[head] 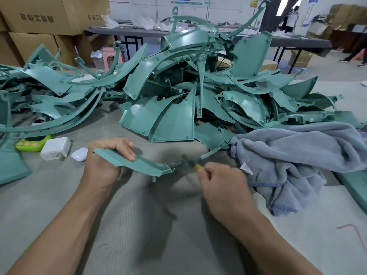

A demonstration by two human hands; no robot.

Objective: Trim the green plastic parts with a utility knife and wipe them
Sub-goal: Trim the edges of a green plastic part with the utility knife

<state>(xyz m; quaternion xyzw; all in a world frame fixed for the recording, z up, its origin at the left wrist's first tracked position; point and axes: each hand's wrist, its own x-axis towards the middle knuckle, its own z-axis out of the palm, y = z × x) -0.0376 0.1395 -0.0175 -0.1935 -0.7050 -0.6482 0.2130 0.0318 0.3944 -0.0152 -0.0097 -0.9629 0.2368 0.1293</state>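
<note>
Two hands: near the middle, above the grey table mat (pixel 139 215).
Left hand (pixel 107 155): grips the wide left end of one green part (pixel 139 163), fingers curled over its top face.
Right hand (pixel 220 181): closed in a fist round the yellow handle of the utility knife (pixel 195 165), tip toward the part's thin right stretch; blurred, blade not readable.
Held part: long curved strip, matte teal-green, smooth; broad and flat at the left, narrowing to the right with a raised lip along the near edge and a small peg pointing down at mid length; beyond that only a slim arc running right toward the towel.
Position: lifted just off the mat, between the hands, lying left to right.
Pile of green parts (pixel 178 86): same colour, heaped far of the hands and spreading left; curved panels with screw bosses, long thin arcs sticking up.
Towel (pixel 297 155): blue-grey, crumpled, right of the right hand, lying partly over the pile's near edge.
Left of the left hand: white charger (pixel 55 148), white earbud case (pixel 79 154), lime-green gadget (pixel 29 144).
Far left: stacked cardboard boxes (pixel 39 16).
</note>
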